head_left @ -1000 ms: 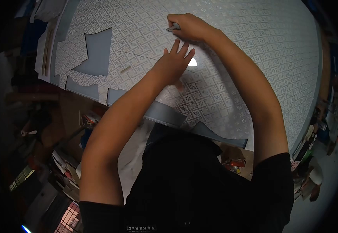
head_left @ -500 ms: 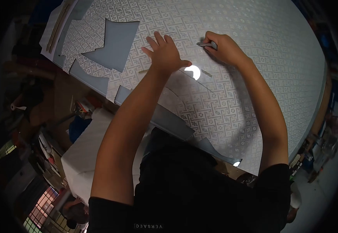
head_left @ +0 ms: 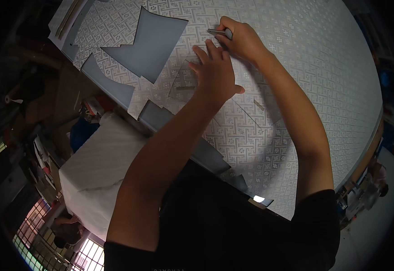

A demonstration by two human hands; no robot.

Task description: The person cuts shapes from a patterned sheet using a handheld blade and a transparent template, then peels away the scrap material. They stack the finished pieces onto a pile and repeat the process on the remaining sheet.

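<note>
My left hand lies with fingers spread on a clear, see-through template, whose thin edges show beside the palm and below the thumb. Short strips sit on the template. Just beyond the left fingertips, my right hand grips a slim grey pen-like tool, its pointed tip facing left close to the cloth. Under both hands spreads a pale patterned fabric. The exact kind of tool cannot be made out, and part of the template is hidden by my left hand and forearm.
A large grey cut piece lies left of my hands. Smaller grey pieces and a long grey strip line the near table edge. Below left, white cloth covers another surface. A person is at the lower left.
My right hand has moved left with the tool, closer to the left fingertips. The left hand stays spread on the template. The whole view has shifted and turned slightly.
</note>
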